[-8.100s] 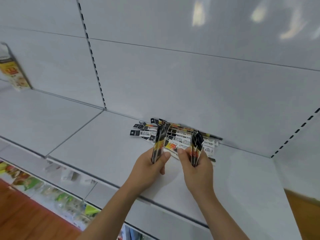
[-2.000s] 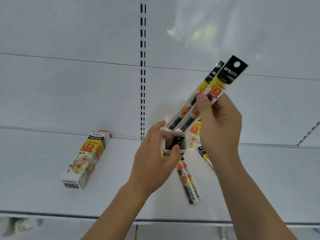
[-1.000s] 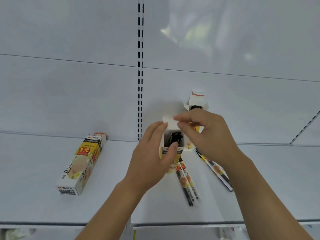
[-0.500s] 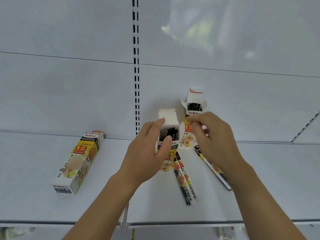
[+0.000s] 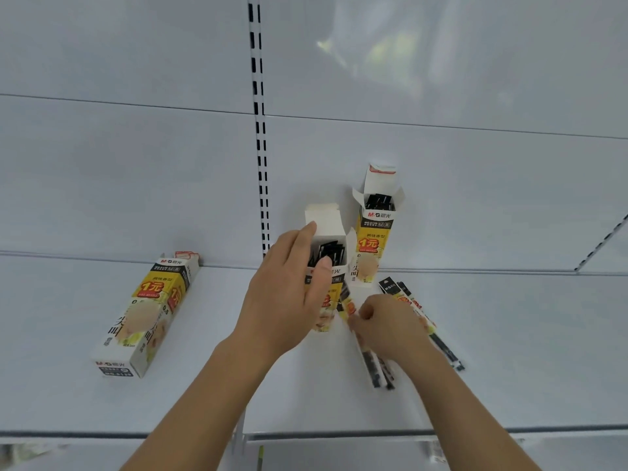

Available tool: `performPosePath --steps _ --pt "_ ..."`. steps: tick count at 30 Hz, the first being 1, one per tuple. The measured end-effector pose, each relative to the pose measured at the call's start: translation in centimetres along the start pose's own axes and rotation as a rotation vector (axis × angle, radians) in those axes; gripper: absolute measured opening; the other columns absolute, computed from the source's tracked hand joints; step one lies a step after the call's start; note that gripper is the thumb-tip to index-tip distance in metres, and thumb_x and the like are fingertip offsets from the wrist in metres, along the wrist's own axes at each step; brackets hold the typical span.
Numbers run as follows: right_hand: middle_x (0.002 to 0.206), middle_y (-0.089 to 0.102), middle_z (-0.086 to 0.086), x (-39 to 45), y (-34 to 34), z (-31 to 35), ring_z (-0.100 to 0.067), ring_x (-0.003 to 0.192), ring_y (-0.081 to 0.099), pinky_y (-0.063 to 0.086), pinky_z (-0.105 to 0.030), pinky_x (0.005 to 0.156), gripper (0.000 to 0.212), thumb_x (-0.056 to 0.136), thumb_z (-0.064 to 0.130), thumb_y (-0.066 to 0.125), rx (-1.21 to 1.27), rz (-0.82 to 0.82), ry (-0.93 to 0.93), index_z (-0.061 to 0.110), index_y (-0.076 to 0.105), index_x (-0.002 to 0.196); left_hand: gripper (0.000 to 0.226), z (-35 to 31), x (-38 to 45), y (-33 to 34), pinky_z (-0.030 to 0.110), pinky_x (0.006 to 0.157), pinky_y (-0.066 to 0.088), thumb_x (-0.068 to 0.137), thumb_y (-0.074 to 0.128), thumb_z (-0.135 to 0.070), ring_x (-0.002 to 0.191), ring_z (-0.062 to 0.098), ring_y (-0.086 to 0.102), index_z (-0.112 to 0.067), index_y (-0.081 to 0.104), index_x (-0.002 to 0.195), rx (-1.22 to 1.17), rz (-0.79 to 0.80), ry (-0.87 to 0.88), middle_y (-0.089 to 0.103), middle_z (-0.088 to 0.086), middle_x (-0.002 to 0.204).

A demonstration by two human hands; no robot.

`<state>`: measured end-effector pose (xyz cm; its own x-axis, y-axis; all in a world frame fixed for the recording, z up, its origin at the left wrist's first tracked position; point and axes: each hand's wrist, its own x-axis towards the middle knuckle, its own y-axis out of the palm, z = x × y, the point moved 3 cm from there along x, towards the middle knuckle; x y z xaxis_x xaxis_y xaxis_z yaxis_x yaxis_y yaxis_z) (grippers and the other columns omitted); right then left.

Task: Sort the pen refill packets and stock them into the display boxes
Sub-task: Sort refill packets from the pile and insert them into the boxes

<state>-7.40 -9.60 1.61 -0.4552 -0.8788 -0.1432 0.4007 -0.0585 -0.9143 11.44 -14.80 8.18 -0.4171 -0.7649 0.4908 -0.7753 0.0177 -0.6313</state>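
Head view: left hand (image 5: pixel 285 300) gripped the open display box (image 5: pixel 326 263) upright on the shelf (image 5: pixel 204 396); right hand (image 5: pixel 390 329) pinched loose refill packets (image 5: pixel 375 367) beside it. Best to lift them square, black ends up, and slide in straight while the box was steadied.

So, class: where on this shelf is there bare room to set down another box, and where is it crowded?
Bare: between the lying box and the left hand, and right of the loose packets. Crowded: around the held box, the standing box and the right hand.

The white shelf (image 5: pixel 102 402) bears three display boxes (image 5: pixel 146 314) (one lying flat) and loose refill packets (image 5: pixel 377 368).
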Motion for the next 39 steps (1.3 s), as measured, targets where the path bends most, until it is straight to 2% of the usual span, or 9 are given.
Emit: performPosePath --steps 3,7,11,14,18,25,29,33,39 --pt "0.066 0.069 0.006 0.6 -1.8 -1.2 -0.009 0.059 0.061 0.051 -0.028 0.061 0.033 0.092 0.035 0.064 0.183 -0.085 0.047 0.017 0.073 0.065 0.067 0.1 0.0 0.2 0.033 0.094 0.057 0.102 0.024 -0.059 0.125 0.006 0.05 -0.026 0.031 0.16 -0.016 0.014 -0.011 0.04 -0.014 0.146" --pt "0.063 0.069 0.005 0.7 -1.4 -0.2 -0.009 0.054 0.059 0.046 -0.025 0.056 0.032 0.09 0.034 0.067 0.116 0.086 0.053 0.014 0.076 0.067 0.063 0.2 -0.1 0.5 0.034 0.089 0.059 0.103 0.026 -0.058 0.12 0.005 0.053 -0.029 0.029 0.16 -0.027 0.022 -0.022 0.038 -0.016 0.145" --pt "0.082 0.079 -0.002 1.2 0.0 0.7 -0.018 0.079 0.074 0.057 -0.029 0.065 0.015 0.085 0.021 0.066 -0.021 0.168 0.047 0.01 0.076 0.09 0.065 0.2 -0.1 0.4 0.032 0.088 0.058 0.102 0.024 -0.06 0.118 0.005 0.056 -0.03 0.029 0.16 -0.034 0.029 -0.024 0.038 -0.018 0.145" --pt "0.101 0.074 -0.004 1.5 0.3 0.8 -0.022 0.094 0.071 0.056 -0.033 0.071 0.031 0.085 0.021 0.067 0.024 0.17 0.06 0.011 0.061 0.114 0.066 0.2 -0.2 0.1 0.028 0.086 0.057 0.101 0.023 -0.061 0.117 0.004 0.055 -0.031 0.029 0.159 -0.033 0.032 -0.029 0.038 -0.018 0.144" --pt "0.074 0.078 -0.005 1.5 0.5 0.6 -0.019 0.068 0.073 0.061 -0.034 0.07 0.02 0.088 0.021 0.058 0.026 0.169 -0.007 0.007 0.071 0.094 0.06 -0.2 -0.8 -0.1 0.024 0.088 0.05 0.103 0.029 -0.057 0.118 -0.001 0.049 -0.035 0.024 0.158 -0.044 0.025 -0.012 0.04 -0.017 0.145" --pt "0.074 0.074 0.0 -1.6 -8.3 1.9 -0.013 0.064 0.067 0.051 -0.033 0.063 0.017 0.103 0.03 0.06 0.569 -0.334 -0.154 0.021 0.068 0.091 0.054 -0.5 -1.3 -0.2 0.032 0.091 0.055 0.102 0.032 -0.055 0.118 0.005 0.054 -0.036 0.029 0.153 -0.081 0.026 -0.02 0.044 -0.016 0.142" --pt "0.076 0.075 0.005 -5.5 -14.7 4.5 -0.013 0.072 0.07 0.061 -0.048 0.086 0.016 0.104 0.019 0.062 1.067 -0.661 -0.342 0.025 0.07 0.091 0.059 -0.8 -1.3 -0.4 0.028 0.09 0.055 0.102 0.031 -0.057 0.119 0.003 0.053 -0.033 0.031 0.155 -0.078 0.031 -0.015 0.043 -0.016 0.142" --pt "0.076 0.073 0.0 -7.1 -15.8 7.7 -0.018 0.067 0.067 0.062 -0.045 0.08 0.012 0.106 0.012 0.059 1.303 -0.67 -0.506 0.014 0.067 0.097 0.061 -0.9 -1.3 -0.6 0.028 0.089 0.054 0.1 0.034 -0.059 0.119 0.004 0.054 -0.033 0.033 0.155 -0.095 0.035 -0.022 0.044 -0.017 0.142" --pt "0.083 0.074 0.002 -6.5 -13.9 10.2 -0.015 0.071 0.067 0.057 -0.031 0.074 0.011 0.107 0.014 0.059 1.222 -0.677 -0.516 0.015 0.068 0.1 0.047 -1.6 -1.5 -0.8 0.017 0.088 0.05 0.106 0.05 -0.042 0.117 0.004 0.055 -0.033 0.04 0.151 -0.153 0.034 -0.017 0.052 -0.017 0.131"
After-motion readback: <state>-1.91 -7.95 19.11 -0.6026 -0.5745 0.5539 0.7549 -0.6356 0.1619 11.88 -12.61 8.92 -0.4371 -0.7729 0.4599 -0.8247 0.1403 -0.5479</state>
